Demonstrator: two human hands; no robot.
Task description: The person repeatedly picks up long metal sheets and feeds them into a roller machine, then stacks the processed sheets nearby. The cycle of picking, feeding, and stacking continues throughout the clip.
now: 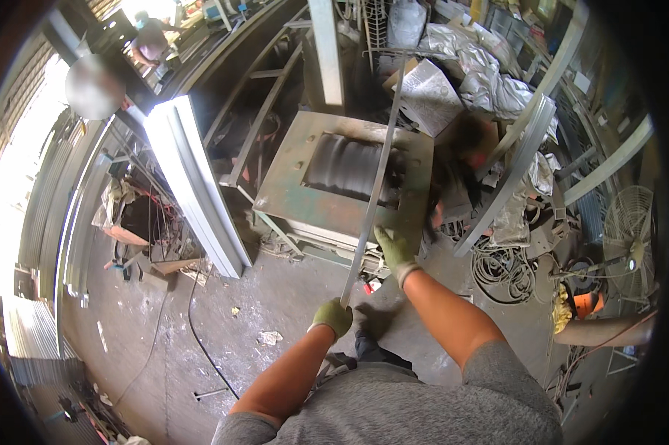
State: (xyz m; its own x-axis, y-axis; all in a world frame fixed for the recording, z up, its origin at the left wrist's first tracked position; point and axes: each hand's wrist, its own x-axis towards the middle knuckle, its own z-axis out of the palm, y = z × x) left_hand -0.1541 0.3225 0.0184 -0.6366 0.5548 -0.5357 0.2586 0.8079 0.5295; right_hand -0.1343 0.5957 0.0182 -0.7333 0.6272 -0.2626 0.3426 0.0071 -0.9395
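Note:
My left hand, in a green work glove, is closed around the near end of a long, narrow metal bar. The bar slants away from me across the top of a worn metal machine. Dark ribbed rollers show through the rectangular opening in the machine's top, and the bar crosses over their right part. My right hand, gloved the same way, is at the machine's front edge, just right of the bar. Its fingers stretch forward, apart from the bar, and seem to hold nothing.
A bright metal channel leans left of the machine; another profile slants on the right. Coiled cable and a fan stand further right. A black cable crosses the floor. A person is at far left.

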